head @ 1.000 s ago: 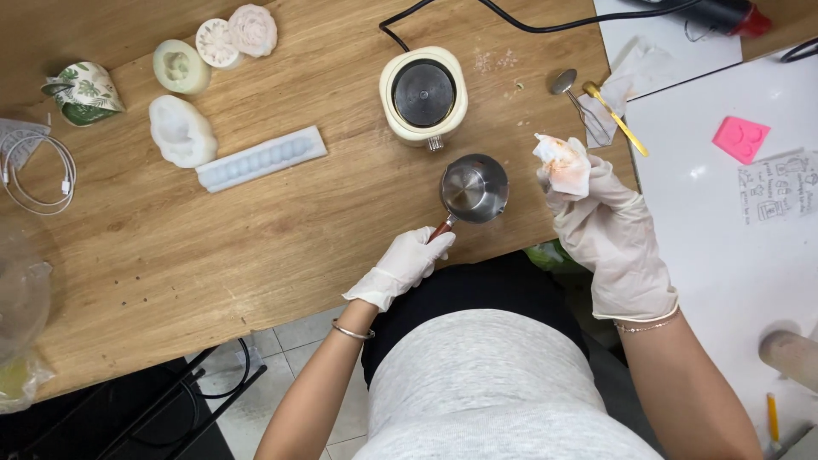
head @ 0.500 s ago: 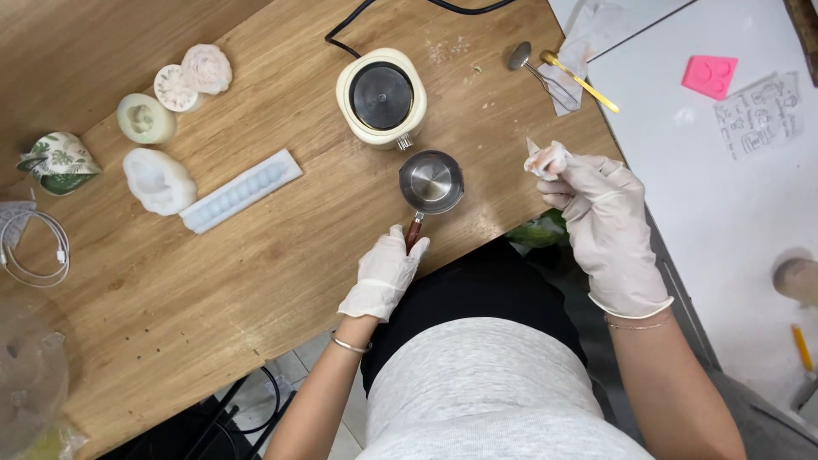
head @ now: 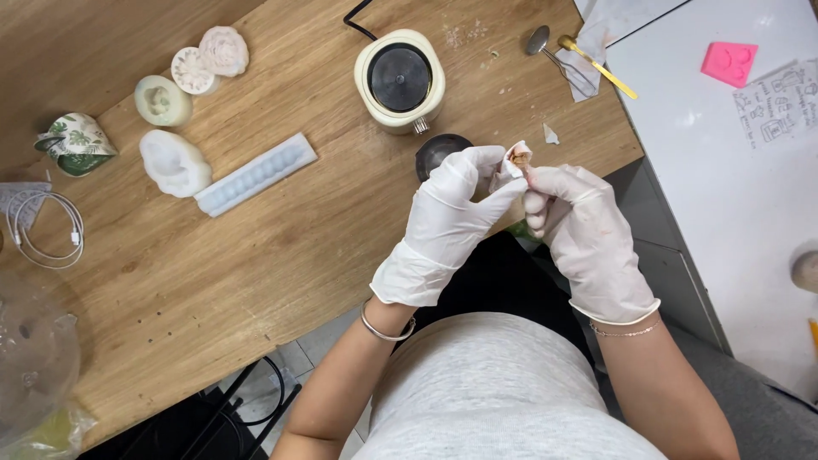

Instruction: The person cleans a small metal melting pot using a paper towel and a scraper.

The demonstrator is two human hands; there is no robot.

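Overhead view, largest element first. I see the light oak wooden tabletop (head: 256,281) spanning the frame, my landmark throughout. Over its near edge, the right hand (head: 588,234) in a white disposable glove and the left hand (head: 447,226), gloved alike, meet; both pinch a small crumpled, stained white tissue wad (head: 515,162) between fingertips, held above the tabletop's front edge. On the tabletop, just behind the hands, stands a cream electric melting pot with black lid (head: 400,79); a small dark metal cup (head: 439,152) sits between it and the left hand. Toward the tabletop's left lies a long translucent silicone mould (head: 256,173).
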